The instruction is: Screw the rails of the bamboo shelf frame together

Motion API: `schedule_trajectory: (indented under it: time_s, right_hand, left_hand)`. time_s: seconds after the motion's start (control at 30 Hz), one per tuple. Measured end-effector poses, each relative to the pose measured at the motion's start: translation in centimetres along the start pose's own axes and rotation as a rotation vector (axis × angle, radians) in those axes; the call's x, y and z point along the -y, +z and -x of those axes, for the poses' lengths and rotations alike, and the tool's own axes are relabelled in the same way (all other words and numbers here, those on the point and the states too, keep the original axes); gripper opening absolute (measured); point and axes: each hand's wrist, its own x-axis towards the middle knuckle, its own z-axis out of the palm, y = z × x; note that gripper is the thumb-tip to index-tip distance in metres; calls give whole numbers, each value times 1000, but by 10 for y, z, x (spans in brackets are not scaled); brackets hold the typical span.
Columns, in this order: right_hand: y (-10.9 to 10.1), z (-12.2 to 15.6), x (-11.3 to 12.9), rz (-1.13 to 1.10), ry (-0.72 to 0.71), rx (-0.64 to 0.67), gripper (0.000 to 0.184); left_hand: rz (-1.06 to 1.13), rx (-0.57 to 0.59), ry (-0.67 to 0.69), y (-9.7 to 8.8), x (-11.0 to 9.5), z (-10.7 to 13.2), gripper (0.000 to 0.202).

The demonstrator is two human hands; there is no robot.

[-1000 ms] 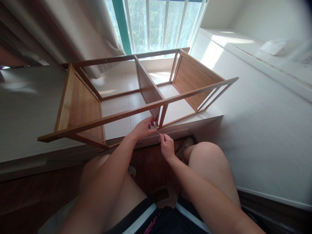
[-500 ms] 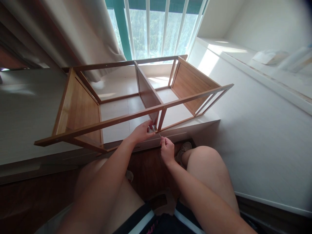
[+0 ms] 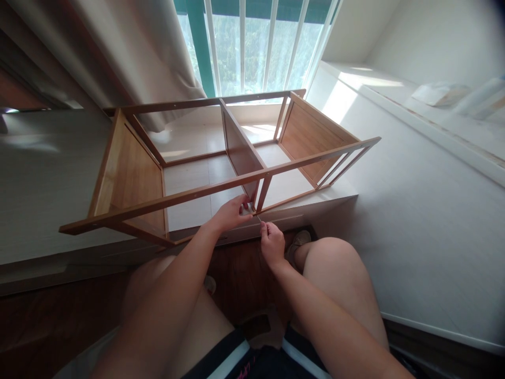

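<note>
A bamboo shelf frame (image 3: 189,193) lies on its side on a white raised platform (image 3: 47,189), with three wooden panels standing between its long rails. My left hand (image 3: 231,212) is closed around the foot of the middle panel's near upright, fingers pinching at the joint. Just below it, my right hand (image 3: 270,242) is closed on a thin metal tool (image 3: 258,217) whose tip points into that same joint. Both hands are close together at the platform's front edge.
A curtain (image 3: 130,52) hangs at the back left beside a barred window (image 3: 256,47). A white ledge (image 3: 414,89) runs along the right wall. My bare knees (image 3: 339,258) and a shoe (image 3: 300,239) are above a dark wooden floor.
The view has shifted slightly; the frame appears a little lower and nearer. Both hands stay at the same joint, with the right hand a touch lower than a second ago.
</note>
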Motion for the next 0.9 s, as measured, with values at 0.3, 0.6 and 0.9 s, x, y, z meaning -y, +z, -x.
schedule_trajectory:
  time_s: [0.3,0.6,0.9]
  right_hand:
    - [-1,-2,-2,343,-116,16,39]
    - [2,-3,-6,-42,-26,65,43]
    - [12,-2,-8,-505,180,122,46]
  left_hand:
    - [-10,0,14,1,2,0,35]
    - [-13,7,-4,1,3,0,37]
    - [-14,-2,-2,1,1,0,37]
